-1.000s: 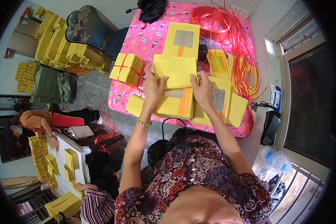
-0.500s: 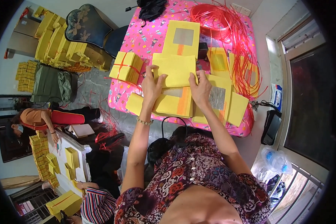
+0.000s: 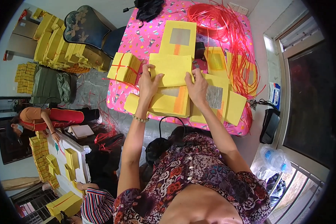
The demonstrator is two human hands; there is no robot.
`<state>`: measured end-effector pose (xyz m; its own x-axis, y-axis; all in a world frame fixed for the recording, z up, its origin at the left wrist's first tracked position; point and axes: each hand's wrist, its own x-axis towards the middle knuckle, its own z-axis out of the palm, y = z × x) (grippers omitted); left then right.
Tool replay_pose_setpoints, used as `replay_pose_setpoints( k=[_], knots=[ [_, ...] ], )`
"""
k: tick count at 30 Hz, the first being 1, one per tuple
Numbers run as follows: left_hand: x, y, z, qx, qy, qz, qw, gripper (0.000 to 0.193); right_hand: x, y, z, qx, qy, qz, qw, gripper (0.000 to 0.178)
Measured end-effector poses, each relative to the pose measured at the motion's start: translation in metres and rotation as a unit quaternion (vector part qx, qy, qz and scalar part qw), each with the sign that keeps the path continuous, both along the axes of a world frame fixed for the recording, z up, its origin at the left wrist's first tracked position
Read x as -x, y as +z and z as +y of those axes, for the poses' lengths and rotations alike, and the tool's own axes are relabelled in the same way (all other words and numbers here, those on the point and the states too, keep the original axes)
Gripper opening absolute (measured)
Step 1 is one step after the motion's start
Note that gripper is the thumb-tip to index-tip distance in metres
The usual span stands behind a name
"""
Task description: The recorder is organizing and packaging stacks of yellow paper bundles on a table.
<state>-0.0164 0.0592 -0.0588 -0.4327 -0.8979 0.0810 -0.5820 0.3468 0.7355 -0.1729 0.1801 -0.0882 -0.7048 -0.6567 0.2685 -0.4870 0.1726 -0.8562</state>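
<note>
A plain yellow pad of joss paper (image 3: 172,71) lies across the middle of the table, between my two hands. My left hand (image 3: 148,83) is closed on its left edge, thumb on top, and my right hand (image 3: 198,86) grips its right edge the same way. Just in front is a thick pile of yellow paper (image 3: 168,101) with a silver patch and an orange stripe. Beyond the pad lies a similar yellow sheet (image 3: 165,39) with a silver square. More patched yellow sheets (image 3: 214,117) rest beside my right forearm.
Left of the pad stands a yellow bundle (image 3: 128,76) tied with red strip. Red plastic strips (image 3: 209,16) coil over the pink tablecloth (image 3: 147,31). At left, a person in a red apron (image 3: 65,117) works at a white table (image 3: 59,153), near another person's striped sleeve (image 3: 97,205).
The whole view has shifted slightly left. My hands keep hold of the pad's two edges. The person in the red apron has moved a hand slightly over the white table.
</note>
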Motion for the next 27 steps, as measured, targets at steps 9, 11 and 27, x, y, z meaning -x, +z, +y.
replay_pose_setpoints(
  k=[9,11,27],
  knots=[
    [0.0019,-0.0064,0.0028,0.040,0.016,-0.021,0.999,0.046,0.0036,-0.0010,-0.0012,-0.010,0.021,0.038,0.999,0.021],
    [0.0016,-0.0079,0.0023,0.034,0.017,-0.017,0.999,0.046,0.0046,-0.0012,-0.0003,-0.009,0.026,0.035,0.999,0.021],
    [0.0028,-0.0037,0.0040,-0.001,0.043,0.007,0.999,0.049,0.0063,-0.0040,-0.0019,-0.027,0.031,0.073,0.997,0.023]
  ],
)
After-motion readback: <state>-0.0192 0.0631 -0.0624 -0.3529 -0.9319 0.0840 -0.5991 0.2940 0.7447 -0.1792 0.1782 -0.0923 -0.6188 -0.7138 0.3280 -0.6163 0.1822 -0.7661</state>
